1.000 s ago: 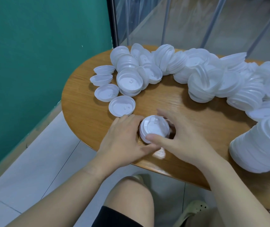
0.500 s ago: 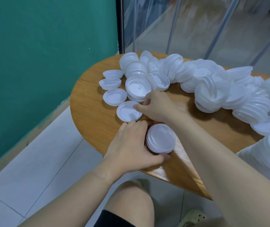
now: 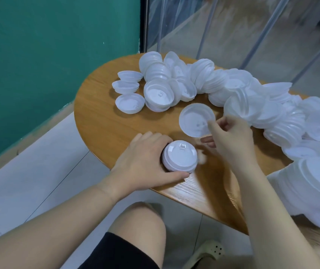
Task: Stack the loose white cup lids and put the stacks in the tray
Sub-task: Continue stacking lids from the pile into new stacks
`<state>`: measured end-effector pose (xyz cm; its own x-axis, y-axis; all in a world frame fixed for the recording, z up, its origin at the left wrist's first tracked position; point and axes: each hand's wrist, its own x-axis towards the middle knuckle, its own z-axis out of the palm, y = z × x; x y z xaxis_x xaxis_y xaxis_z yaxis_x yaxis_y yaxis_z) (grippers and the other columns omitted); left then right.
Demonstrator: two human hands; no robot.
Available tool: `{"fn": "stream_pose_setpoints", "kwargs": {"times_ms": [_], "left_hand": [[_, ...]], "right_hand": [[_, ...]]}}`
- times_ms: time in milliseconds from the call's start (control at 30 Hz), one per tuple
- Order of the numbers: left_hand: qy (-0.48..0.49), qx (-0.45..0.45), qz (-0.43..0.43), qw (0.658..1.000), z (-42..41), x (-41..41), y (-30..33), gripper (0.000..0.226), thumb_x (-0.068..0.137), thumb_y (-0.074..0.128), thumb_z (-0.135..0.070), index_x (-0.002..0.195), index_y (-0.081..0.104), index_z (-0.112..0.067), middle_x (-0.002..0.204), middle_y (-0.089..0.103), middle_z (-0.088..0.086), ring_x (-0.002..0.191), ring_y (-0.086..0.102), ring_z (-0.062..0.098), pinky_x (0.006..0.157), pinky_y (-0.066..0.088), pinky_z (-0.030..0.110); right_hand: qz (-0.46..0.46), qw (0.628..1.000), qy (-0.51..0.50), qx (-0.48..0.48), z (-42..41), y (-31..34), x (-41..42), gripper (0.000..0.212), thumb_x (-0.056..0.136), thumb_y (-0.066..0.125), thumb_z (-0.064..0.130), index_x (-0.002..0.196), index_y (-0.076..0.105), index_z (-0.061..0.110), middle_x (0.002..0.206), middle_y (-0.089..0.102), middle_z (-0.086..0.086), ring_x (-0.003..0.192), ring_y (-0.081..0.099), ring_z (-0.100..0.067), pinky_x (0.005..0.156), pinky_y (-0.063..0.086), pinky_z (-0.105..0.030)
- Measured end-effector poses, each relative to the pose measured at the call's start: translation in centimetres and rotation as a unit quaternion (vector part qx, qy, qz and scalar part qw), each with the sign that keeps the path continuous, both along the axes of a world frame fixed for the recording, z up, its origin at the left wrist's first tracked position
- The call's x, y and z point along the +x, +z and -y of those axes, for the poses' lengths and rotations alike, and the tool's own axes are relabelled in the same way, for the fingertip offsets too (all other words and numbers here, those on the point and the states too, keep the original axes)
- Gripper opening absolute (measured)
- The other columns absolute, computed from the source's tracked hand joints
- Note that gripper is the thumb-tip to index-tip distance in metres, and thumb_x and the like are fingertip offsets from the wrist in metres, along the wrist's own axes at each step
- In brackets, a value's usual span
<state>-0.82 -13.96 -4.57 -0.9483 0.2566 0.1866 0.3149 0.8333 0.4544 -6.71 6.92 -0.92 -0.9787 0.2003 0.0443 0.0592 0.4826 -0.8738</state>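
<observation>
The green wall (image 3: 48, 65) is filling the upper left, with pale floor tiles (image 3: 38, 181) running below it. The oval wooden desk (image 3: 104, 121) is carrying everything; no writing or brand can be read on any surface.

A sprawling heap of white lids (image 3: 242, 94) is lying along the far and right side of the desk, many leaning on edge against one another. At the lower right a large nested pile (image 3: 310, 191) is overhanging the near edge of the desk. Three single lids (image 3: 130, 103) are sitting upside down in a row at the far left, just beside an open-side-up stack (image 3: 159, 96).

Your left hand (image 3: 145, 162) is lying palm down on the near part of the desk, its fingers and thumb curling round the short stack of lids (image 3: 179, 156), which is standing dome-up on the wood; this grip is grasping the stack. Your right hand (image 3: 231, 136) is raised just beyond it, forearm reaching in from the lower right, thumb and forefinger pinching the rim of a single lid (image 3: 196, 121); this grip is grasping that lid, which is tilted with its hollow side toward you, clear of the stack. Your bare knee (image 3: 136, 226) is showing under the desk edge.
</observation>
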Motion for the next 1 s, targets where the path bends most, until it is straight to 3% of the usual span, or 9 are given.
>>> {"fn": "stream_pose_setpoints", "kwargs": {"times_ms": [67,167,233,433,500,600,733,933,1000], "left_hand": [[0.002,-0.003,0.004,1.000,0.0,0.0,-0.1,0.075,0.066,0.061,-0.092,0.115,0.056,-0.036,0.106,0.058,-0.021,0.099,0.050,0.005,0.096,0.040,0.033],[0.003,-0.003,0.006,1.000,-0.1,0.0,-0.1,0.077,0.064,0.064,-0.091,0.118,0.056,-0.037,0.107,0.057,-0.021,0.100,0.048,0.005,0.098,0.039,0.032],[0.004,-0.007,0.006,1.000,-0.1,0.0,-0.1,0.077,0.064,0.064,-0.092,0.118,0.056,-0.037,0.107,0.057,-0.022,0.099,0.048,0.004,0.097,0.040,0.032],[0.007,-0.008,0.005,1.000,-0.1,-0.1,-0.3,0.077,0.062,0.062,-0.095,0.115,0.055,-0.040,0.104,0.055,-0.025,0.096,0.047,0.002,0.095,0.041,0.032],[0.008,-0.001,0.007,1.000,-0.2,0.0,-0.3,0.078,0.060,0.062,-0.095,0.115,0.056,-0.041,0.103,0.056,-0.026,0.096,0.048,0.002,0.095,0.041,0.032],[0.009,0.011,0.009,1.000,-0.3,0.1,-0.2,0.078,0.060,0.064,-0.093,0.115,0.059,-0.039,0.101,0.058,-0.024,0.095,0.050,0.003,0.094,0.041,0.032],[0.009,0.014,0.010,1.000,-0.3,0.1,-0.2,0.072,0.065,0.059,-0.088,0.117,0.060,-0.038,0.101,0.060,-0.023,0.094,0.050,0.003,0.094,0.042,0.033],[0.011,-0.001,0.010,1.000,-0.3,0.0,-0.2,0.078,0.061,0.063,-0.093,0.116,0.059,-0.038,0.100,0.058,-0.023,0.093,0.049,0.002,0.092,0.041,0.031],[0.013,-0.001,0.008,1.000,-0.3,0.0,-0.2,0.076,0.062,0.066,-0.091,0.116,0.059,-0.038,0.100,0.058,-0.024,0.094,0.049,0.002,0.093,0.042,0.031]], "right_hand": [[-0.012,0.999,-0.030,-0.016,-1.1,-0.1,0.9,0.020,0.092,0.066,0.022,0.082,0.064,0.005,0.075,0.074,-0.012,0.065,0.076,-0.017,0.061,0.060,-0.031],[-0.083,0.993,-0.062,0.051,-2.2,-0.9,2.3,0.019,0.088,0.073,0.028,0.075,0.064,0.017,0.072,0.070,0.004,0.071,0.072,-0.010,0.070,0.058,-0.031],[-0.148,0.983,-0.057,0.096,-2.4,-1.3,3.4,0.017,0.090,0.074,0.026,0.080,0.063,0.018,0.077,0.068,0.010,0.075,0.067,-0.005,0.070,0.053,-0.023],[-0.330,0.918,0.068,0.209,-0.9,-2.3,4.9,0.011,0.088,0.074,0.002,0.096,0.067,0.007,0.088,0.068,-0.004,0.074,0.064,-0.022,0.063,0.054,-0.043],[-0.330,0.911,0.132,0.210,-0.6,-2.7,5.4,0.016,0.087,0.074,0.001,0.102,0.068,0.006,0.094,0.068,-0.005,0.082,0.064,-0.025,0.071,0.054,-0.041],[-0.331,0.898,0.197,0.210,-0.4,-3.1,5.9,0.023,0.085,0.077,0.003,0.107,0.071,0.004,0.104,0.068,-0.006,0.095,0.063,-0.022,0.085,0.049,-0.024],[-0.328,0.889,0.248,0.202,-0.2,-4.1,6.5,0.022,0.087,0.076,0.013,0.107,0.071,0.004,0.110,0.069,-0.005,0.102,0.066,-0.024,0.088,0.053,-0.036],[-0.196,0.960,0.161,0.122,-0.3,-3.8,6.6,0.044,0.088,0.070,0.043,0.121,0.065,0.014,0.118,0.060,0.008,0.111,0.052,-0.003,0.098,0.036,-0.010],[-0.149,0.966,0.133,0.167,-0.2,-3.9,6.3,0.059,0.084,0.066,0.059,0.128,0.063,0.020,0.116,0.056,0.016,0.115,0.049,-0.004,0.106,0.037,-0.024]]}}
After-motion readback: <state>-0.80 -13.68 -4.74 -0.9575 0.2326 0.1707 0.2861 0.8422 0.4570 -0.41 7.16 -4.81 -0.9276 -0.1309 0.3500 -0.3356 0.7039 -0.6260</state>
